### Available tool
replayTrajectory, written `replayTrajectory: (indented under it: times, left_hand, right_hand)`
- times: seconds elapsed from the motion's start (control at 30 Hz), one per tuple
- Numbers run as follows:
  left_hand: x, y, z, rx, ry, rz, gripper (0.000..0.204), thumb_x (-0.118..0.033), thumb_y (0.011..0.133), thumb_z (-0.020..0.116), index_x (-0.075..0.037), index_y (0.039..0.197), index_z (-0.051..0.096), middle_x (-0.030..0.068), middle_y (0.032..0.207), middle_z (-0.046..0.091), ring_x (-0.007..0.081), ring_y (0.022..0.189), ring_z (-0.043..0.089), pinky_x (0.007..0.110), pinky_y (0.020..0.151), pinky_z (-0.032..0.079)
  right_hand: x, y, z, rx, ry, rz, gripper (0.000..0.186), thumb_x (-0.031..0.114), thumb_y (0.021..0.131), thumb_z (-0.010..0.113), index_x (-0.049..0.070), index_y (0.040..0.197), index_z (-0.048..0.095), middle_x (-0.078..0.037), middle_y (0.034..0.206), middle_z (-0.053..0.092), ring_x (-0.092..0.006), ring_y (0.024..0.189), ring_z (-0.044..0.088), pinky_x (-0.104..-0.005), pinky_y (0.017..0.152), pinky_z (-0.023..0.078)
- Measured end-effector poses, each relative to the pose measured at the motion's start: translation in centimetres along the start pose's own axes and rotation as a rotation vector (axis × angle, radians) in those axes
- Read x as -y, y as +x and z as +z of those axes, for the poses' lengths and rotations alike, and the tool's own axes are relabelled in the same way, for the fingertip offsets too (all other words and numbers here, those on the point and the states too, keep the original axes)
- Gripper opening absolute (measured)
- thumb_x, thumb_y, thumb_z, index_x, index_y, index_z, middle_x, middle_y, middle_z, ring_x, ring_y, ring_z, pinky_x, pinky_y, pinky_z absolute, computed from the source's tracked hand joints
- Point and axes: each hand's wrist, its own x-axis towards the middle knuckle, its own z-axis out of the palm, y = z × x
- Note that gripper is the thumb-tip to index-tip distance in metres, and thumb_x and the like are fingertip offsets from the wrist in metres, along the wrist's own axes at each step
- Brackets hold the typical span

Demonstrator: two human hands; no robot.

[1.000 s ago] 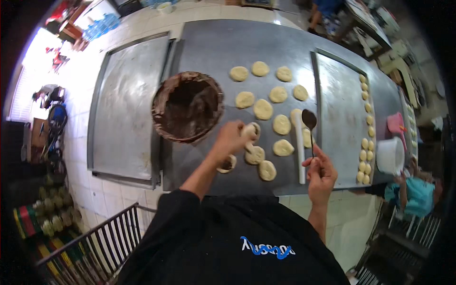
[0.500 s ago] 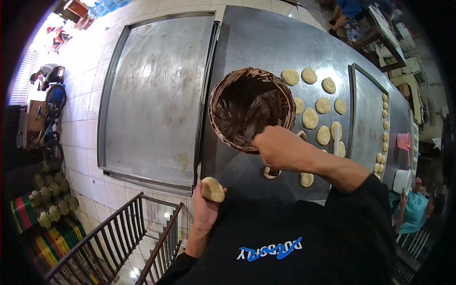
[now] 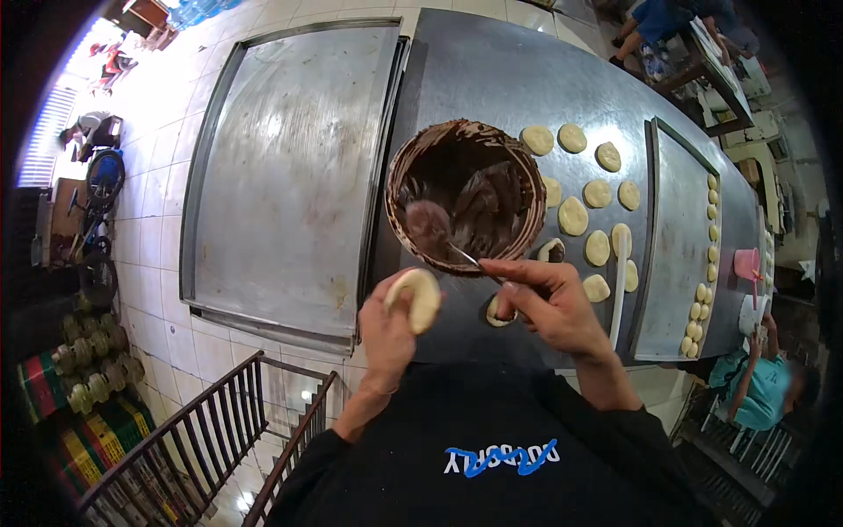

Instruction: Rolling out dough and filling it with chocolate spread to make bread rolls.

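Head view shows a grey metal table (image 3: 509, 70) above pale tiles (image 3: 149, 246), left grip (image 3: 386, 332) pinching dough (image 3: 423, 300), right grip (image 3: 558, 309) a spoon (image 3: 430, 223)

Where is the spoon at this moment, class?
Near the middle of the head view, the spoon extends left from the right hand, its brown end over or in the left part of the round, brown-smeared tub.

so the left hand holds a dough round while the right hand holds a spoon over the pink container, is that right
Not quite: the head view shows the spoon in or just over the round tub of dark brown paste. The rest holds: the left hand has a dough round, and the right hand holds the spoon.
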Motion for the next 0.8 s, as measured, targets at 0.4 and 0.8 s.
replayTrajectory:
  times: [0.4, 0.8]
  left_hand:
    - [-1.3, -3.5, 10.2, 0.392, -0.538, -0.258, 0.065, -0.05, 0.1, 0.024, 0.007, 0.126, 0.044, 0.0218, 0.124, 0.054, 0.0338, 0.113, 0.057, 0.044, 0.089, 0.053]
    - [5.9, 4.5, 19.4, 0.488, -0.12, -0.394, 0.067, -0.055, 0.099, 0.019, 0.0, 0.124, 0.048, 0.0126, 0.117, 0.057, 0.0255, 0.106, 0.057, 0.039, 0.09, 0.048]
  right_hand:
    - [-7.9, -8.9, -4.8, -0.315, -0.073, -0.48, 0.036, -0.007, 0.087, 0.049, 0.005, 0.118, 0.063, -0.006, 0.084, 0.064, -0.0135, 0.072, 0.059, -0.0255, 0.065, 0.048]
    - [-13.8, -22.4, -19.2, -1.048, -0.286, -0.301, 0.029, 0.0, 0.095, 0.05, 0.003, 0.12, 0.062, -0.002, 0.092, 0.063, -0.0077, 0.082, 0.055, -0.0195, 0.075, 0.044]
